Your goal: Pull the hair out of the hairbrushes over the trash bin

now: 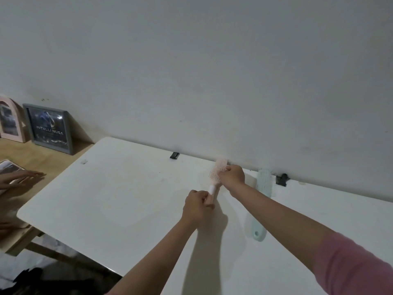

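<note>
Pink hairbrush (215, 177) held above the white table (119, 199), toward its far edge by the wall. The left hand (196, 207) is closed round the handle at its near end; the right hand (232, 174) is closed on the bristled head, fingers pinched in among the bristles. The brush appears light and rigid, of plastic, with a slim handle carrying a white band and a rounded head of pale, closely set bristles. The handle offers the firm hold; the bristles are likely springy, so hair is best taken near their roots and drawn outward along them. Any hair caught in the head is too fine to make out at this resolution. A second brush, the pale blue hairbrush (262, 199), lies flat on the table just right of the hands, head toward the wall and handle toward the near side, with a hanging hole at its end; untouched. No trash bin is visible. A framed picture (50, 128) stands at far left.
</note>
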{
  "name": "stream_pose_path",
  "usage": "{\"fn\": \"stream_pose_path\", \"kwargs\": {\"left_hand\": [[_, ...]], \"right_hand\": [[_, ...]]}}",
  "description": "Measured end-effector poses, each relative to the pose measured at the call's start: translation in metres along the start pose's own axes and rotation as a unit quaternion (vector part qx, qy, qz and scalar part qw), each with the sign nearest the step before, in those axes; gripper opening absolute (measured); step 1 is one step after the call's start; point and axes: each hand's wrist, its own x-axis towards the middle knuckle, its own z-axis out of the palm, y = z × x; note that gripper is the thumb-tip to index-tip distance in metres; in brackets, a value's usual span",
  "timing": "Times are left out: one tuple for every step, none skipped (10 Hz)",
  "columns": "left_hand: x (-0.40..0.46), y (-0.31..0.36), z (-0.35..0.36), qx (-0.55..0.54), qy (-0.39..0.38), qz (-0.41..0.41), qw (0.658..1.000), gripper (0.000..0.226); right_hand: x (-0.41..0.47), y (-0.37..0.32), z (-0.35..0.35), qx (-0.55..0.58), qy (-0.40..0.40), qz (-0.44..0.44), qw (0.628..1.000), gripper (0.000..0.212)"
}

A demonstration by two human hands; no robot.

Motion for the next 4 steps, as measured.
{"fn": "stream_pose_path", "kwargs": {"left_hand": [[-0.001,0.006,-0.004,-0.018,0.0,-0.004,1.0,0.036],[-0.005,0.011,-0.004,-0.012,0.0,-0.013,1.0,0.033],[-0.015,0.021,-0.012,0.016,-0.005,-0.03,0.999,0.032],[-0.038,0.014,-0.012,0.034,0.038,-0.012,0.999,0.041]], "right_hand": [[-0.005,-0.002,-0.004,-0.003,-0.007,0.003,1.0,0.043],[-0.013,-0.003,-0.01,-0.007,-0.016,0.0,1.0,0.017],[-0.023,-0.006,-0.018,-0.003,-0.007,-0.02,1.0,0.014],[-0.042,0.001,-0.021,0.001,0.001,-0.034,0.999,0.015]]}}
